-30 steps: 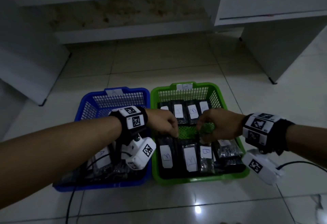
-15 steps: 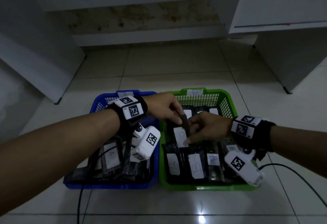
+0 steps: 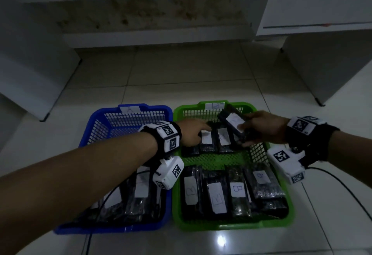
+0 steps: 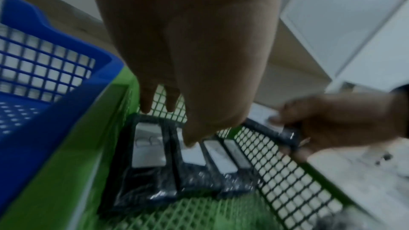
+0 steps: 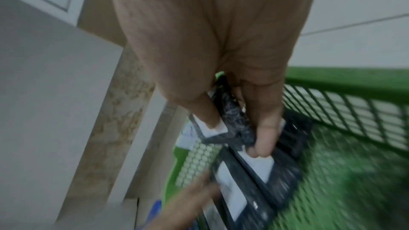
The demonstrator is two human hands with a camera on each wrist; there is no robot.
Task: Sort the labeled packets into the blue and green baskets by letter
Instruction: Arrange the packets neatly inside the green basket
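Two baskets sit side by side on the tiled floor (image 3: 201, 77); the blue basket (image 3: 96, 132) is at 9 o'clock from the green basket (image 3: 281, 219), and their sides touch. A white tag with an A is on the far rim of the blue one; a tag on the far rim of the green one is too blurry to read.

The right hand (image 3: 263, 129) is over the far right corner of the green basket; its thumb and fingers are curled round one dark packet (image 3: 233, 122) and pinch it tight; the packet is up in the air and tilted, with its white label facing up; the letter on it is too blurry to read.

The left hand (image 3: 191, 134) reaches over to the far left part of the green basket; its fingers (image 4: 190, 139) are stretched out and one fingertip touches the label of a packet in the far row (image 3: 213, 140); it holds nothing.

At 6 o'clock in the green basket lies a near row (image 3: 217, 194) of dark packets marked B; between the two rows the green floor shows. The blue basket has more packets (image 3: 141, 190) at its 6 o'clock end, partly hidden by the left arm.
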